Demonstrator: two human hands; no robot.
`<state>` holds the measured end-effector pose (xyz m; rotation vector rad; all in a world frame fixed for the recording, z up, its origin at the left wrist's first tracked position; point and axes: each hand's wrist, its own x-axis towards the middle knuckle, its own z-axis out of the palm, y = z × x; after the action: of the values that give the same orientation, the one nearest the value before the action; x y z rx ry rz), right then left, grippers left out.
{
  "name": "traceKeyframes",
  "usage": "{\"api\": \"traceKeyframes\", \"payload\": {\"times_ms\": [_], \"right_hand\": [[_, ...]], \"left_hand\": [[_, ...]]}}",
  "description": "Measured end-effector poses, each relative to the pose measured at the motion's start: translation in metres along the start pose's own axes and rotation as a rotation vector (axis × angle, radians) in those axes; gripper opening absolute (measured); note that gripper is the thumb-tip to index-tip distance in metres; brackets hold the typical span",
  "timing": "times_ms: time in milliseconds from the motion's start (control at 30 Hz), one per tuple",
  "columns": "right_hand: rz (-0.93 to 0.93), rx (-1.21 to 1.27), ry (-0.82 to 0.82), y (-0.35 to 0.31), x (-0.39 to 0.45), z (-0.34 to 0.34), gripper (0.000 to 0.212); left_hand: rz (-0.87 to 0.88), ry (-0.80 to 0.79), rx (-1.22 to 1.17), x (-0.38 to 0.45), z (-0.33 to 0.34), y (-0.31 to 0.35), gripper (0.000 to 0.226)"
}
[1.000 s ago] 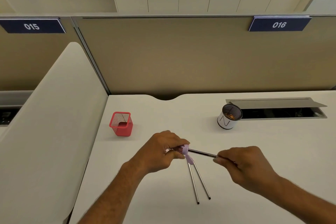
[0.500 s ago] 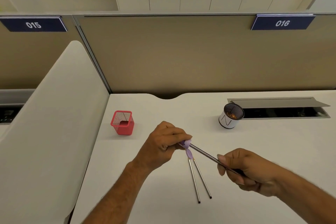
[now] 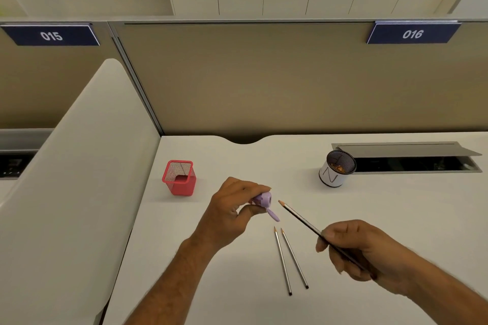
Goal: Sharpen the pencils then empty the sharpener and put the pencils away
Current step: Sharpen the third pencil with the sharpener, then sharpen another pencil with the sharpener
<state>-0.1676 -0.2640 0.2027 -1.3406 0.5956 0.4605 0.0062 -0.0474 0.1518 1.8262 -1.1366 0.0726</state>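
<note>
My left hand [image 3: 232, 214] grips a small purple sharpener [image 3: 264, 200] above the white desk [image 3: 237, 285], its lid flap hanging down. My right hand [image 3: 353, 250] holds a dark pencil [image 3: 298, 215] by its rear end. The pencil's sharpened tip points up-left and stands just clear of the sharpener. Two more pencils [image 3: 289, 261] lie side by side on the desk between my hands, tips pointing away from me.
A red mesh pencil cup [image 3: 180, 178] stands at the left of the desk. A round white-and-black mesh container [image 3: 336, 169] with shavings inside stands at the right, beside an open cable tray [image 3: 412, 163]. A beige partition runs along the back and a white divider along the left.
My right hand has pulled the pencil out of the sharpener and drawn back to the right. The pencil's sharpened tip now shows. My left hand has lifted slightly with the sharpener.
</note>
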Motion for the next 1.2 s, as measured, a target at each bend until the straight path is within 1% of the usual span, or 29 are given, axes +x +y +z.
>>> {"api": "traceKeyframes", "payload": {"times_ms": [33,67,100,133,167,233,300,367,567,733,767,800,867,900,933,1000,1067,1133,1167,1200], "right_hand": [[-0.061,-0.081,0.073,0.0,-0.002,0.003,0.019],[-0.15,-0.208,0.187,0.001,-0.004,0.007,0.01],[-0.26,-0.361,0.335,0.004,-0.005,0.01,0.005],[-0.383,-0.506,0.498,0.007,-0.006,0.012,0.008],[-0.49,-0.598,0.626,0.01,-0.007,0.014,0.013],[-0.65,-0.727,0.761,0.011,-0.01,0.015,0.018],[-0.745,-0.868,0.81,0.011,-0.012,0.017,0.019],[-0.783,-0.913,0.824,0.011,-0.013,0.017,0.021],[-0.758,-0.965,0.851,0.008,-0.014,0.016,0.024],[-0.752,-0.989,0.832,0.004,-0.015,0.018,0.022],[-0.747,-0.949,0.818,0.002,-0.016,0.019,0.019],[-0.726,-0.842,0.797,0.0,-0.019,0.021,0.016],[-0.636,-0.443,0.709,-0.007,-0.025,0.027,0.014],[-0.594,-0.21,0.63,-0.007,-0.025,0.03,0.016],[-0.561,-0.007,0.552,-0.006,-0.025,0.033,0.023],[-0.488,0.268,0.482,-0.002,-0.027,0.046,0.034],[-0.423,0.411,0.406,0.001,-0.033,0.066,0.048],[-0.368,0.471,0.35,0.004,-0.038,0.082,0.071],[-0.347,0.485,0.319,0.005,-0.041,0.087,0.078],[-0.326,0.494,0.28,0.006,-0.044,0.091,0.08]], "left_hand": [[-0.018,-0.011,-0.012,-0.001,0.0,0.0,0.023],[-0.04,-0.024,-0.024,-0.001,0.0,0.0,0.025],[-0.062,-0.04,-0.036,-0.002,0.0,0.0,0.027],[-0.081,-0.054,-0.044,-0.003,0.0,-0.001,0.028],[-0.094,-0.069,-0.048,-0.003,0.001,-0.001,0.029],[-0.11,-0.092,-0.048,-0.004,0.001,-0.001,0.03],[-0.117,-0.103,-0.048,-0.004,0.002,0.001,0.03],[-0.118,-0.101,-0.046,-0.003,0.002,0.002,0.03],[-0.118,-0.11,-0.058,0.0,0.002,0.005,0.03],[-0.13,-0.111,-0.077,-0.001,0.003,0.008,0.03],[-0.137,-0.1,-0.09,-0.001,0.003,0.009,0.03],[-0.147,-0.083,-0.111,-0.001,0.003,0.01,0.03],[-0.175,-0.036,-0.176,0.0,0.002,0.014,0.029],[-0.191,-0.007,-0.215,-0.001,0.003,0.017,0.028],[-0.207,0.022,-0.255,-0.001,0.003,0.019,0.027],[-0.243,0.064,-0.319,-0.002,0.005,0.026,0.025],[-0.263,0.077,-0.351,-0.003,0.008,0.032,0.025],[-0.263,0.076,-0.369,-0.003,0.011,0.036,0.024],[-0.262,0.076,-0.378,-0.003,0.012,0.037,0.024],[-0.262,0.077,-0.387,-0.002,0.012,0.039,0.024]]}}
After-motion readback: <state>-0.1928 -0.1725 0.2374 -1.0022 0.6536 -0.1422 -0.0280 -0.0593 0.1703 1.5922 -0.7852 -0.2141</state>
